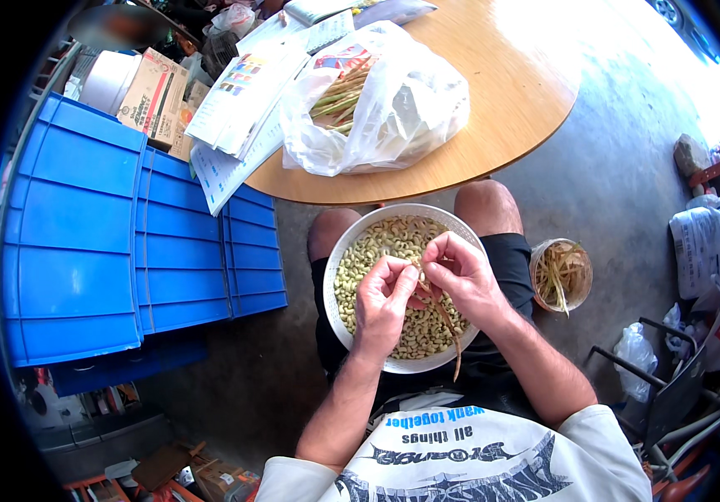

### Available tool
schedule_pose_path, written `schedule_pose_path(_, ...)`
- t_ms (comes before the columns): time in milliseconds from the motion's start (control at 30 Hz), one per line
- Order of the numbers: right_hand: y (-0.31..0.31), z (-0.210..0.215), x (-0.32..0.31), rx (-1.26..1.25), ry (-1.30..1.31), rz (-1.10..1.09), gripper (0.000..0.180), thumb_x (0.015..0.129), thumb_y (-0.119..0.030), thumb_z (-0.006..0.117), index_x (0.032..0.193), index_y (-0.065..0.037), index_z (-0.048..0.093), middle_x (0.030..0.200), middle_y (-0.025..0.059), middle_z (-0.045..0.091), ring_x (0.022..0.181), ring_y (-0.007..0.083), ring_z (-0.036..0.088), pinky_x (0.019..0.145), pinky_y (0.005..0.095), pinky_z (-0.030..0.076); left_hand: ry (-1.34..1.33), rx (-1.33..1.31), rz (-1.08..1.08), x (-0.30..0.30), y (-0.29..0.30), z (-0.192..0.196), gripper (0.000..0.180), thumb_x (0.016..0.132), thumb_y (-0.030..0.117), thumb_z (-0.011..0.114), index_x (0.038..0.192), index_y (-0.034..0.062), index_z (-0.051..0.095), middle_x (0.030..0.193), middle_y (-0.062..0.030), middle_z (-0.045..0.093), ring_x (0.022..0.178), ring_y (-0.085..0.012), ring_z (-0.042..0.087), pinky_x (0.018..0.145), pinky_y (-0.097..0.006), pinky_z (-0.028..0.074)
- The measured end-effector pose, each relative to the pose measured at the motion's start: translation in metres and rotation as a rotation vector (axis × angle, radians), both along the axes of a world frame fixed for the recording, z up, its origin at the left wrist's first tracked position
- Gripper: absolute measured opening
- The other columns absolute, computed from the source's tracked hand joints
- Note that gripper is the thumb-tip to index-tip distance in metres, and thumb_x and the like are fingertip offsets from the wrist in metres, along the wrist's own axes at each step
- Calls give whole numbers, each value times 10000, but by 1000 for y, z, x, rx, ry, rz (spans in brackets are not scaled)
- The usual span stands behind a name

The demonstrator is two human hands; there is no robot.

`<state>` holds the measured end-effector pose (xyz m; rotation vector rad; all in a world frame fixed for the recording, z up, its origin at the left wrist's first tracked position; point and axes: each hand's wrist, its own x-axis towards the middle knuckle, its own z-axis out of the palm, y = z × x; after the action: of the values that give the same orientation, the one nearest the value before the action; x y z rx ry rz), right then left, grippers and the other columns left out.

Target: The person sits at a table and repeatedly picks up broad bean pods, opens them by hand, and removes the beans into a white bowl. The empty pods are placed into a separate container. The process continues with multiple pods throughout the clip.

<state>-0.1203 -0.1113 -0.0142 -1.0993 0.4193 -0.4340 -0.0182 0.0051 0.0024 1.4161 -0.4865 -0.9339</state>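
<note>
On my lap rests a round white basket (336,322) with a perforated rim, holding many pale green shelled beans (414,341). Above the beans, my left hand (383,303) and my right hand (460,276) meet with fingertips pinched together. Between them is a long, thin brownish bean pod (450,325), whose tail hangs down over the basket's near rim. Both hands are closed on it; the pinched end is partly hidden by the fingers. A white plastic bag (427,109) on the table opens toward the left, with long unshelled bean pods (343,99) showing inside.
A round-edged wooden table (511,109) stands ahead, with papers and booklets (243,100) on its left. Blue crates (75,243) stack at the left. Right of my knee, a small bucket (579,294) holds empty pods. A metal-framed chair (670,376) and plastic bags (712,251) lie further right.
</note>
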Motion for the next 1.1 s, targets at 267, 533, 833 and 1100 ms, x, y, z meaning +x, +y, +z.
schedule_pose_path(267,-2,-5,-2,-229,30,3,123,893,-13,634,1009,14,603,880,40,640,746,76,597,666,239,515,-24,33,62,2,0,-1,132,990,172,564,937,56,599,830,-18,657,708,-87,647,598,-214,530)
schedule_pose_path(533,-1,-7,-1,-445,83,-63,126,845,-21,688,938,7,607,815,83,645,733,133,622,659,279,518,-32,37,78,0,0,-2,155,994,176,567,916,44,596,806,-16,645,696,-79,628,599,-217,526)
schedule_pose_path(833,-2,6,1,-642,1,-95,128,827,12,670,912,15,575,813,95,609,702,186,613,640,313,508,-34,30,98,1,-1,-2,140,993,170,567,928,50,599,815,-4,638,693,-62,612,579,-209,518)
schedule_pose_path(1100,-6,2,-3,-574,37,-134,150,801,58,648,899,7,547,811,101,579,712,200,612,652,316,516,-53,-5,152,3,-2,4,127,989,146,575,918,43,593,798,-3,620,667,-53,587,573,-204,520)
